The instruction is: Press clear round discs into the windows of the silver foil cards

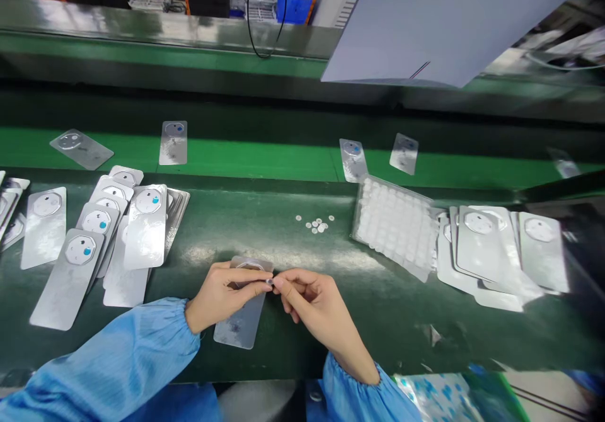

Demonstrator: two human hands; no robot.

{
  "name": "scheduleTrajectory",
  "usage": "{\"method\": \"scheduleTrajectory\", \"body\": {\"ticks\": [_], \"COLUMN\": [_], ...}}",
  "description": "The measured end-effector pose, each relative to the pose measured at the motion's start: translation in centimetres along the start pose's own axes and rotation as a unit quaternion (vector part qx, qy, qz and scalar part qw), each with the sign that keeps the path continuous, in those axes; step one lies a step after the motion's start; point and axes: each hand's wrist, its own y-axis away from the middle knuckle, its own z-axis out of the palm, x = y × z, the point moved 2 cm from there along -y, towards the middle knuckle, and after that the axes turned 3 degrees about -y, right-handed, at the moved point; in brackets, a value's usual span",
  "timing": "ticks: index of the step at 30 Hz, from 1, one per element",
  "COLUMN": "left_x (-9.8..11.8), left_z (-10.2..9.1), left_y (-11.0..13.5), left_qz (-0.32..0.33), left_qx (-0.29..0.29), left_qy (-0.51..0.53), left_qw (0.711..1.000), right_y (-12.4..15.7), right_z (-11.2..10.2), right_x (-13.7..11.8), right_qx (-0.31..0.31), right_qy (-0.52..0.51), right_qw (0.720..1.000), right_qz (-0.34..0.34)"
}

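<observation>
Both hands meet above a flat silver plate [239,329] with rounded corners, which lies on the green work surface. My left hand [222,293] pinches a tiny round piece [269,281] between thumb and forefinger. Against the other side of that piece press the thumb and fingertip of my right hand [314,302], its other fingers curled. The piece is too small to tell more. The plate's upper end is partly hidden by my left hand. Beyond the hands lie several small white discs [316,225].
Stacked silver plates [146,239] with round printed areas lie on the left. A clear tray [394,223] of white pieces and more plates [482,245] are on the right. Single plates rest on the bright green strip [255,157] behind. A pale panel [416,25] overhangs the upper right.
</observation>
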Motion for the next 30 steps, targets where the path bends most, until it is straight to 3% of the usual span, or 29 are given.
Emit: {"method": "scheduleTrajectory", "body": {"ticks": [7, 16, 26, 30], "left_x": [0.0, 0.8, 0.5, 0.4], "left_z": [0.1, 0.2, 0.2, 0.2], "left_y": [0.2, 0.0, 0.2, 0.6], "left_qz": [-0.039, -0.061, -0.052, -0.064], "left_qx": [-0.020, -0.041, -0.034, -0.051], "left_qy": [0.031, 0.034, 0.030, 0.086], "left_qw": [0.999, 0.997, 0.998, 0.993], "right_y": [0.1, 0.3, 0.2, 0.4], "right_z": [-0.2, 1.9, 2.5, 2.5], "right_x": [0.0, 1.2, 1.0, 0.6], "right_qx": [-0.002, 0.135, 0.154, 0.157], "right_qy": [0.016, 0.102, 0.145, 0.136], "right_qw": [1.000, 0.976, 0.963, 0.968], "right_qz": [-0.020, -0.135, -0.165, -0.137]}}
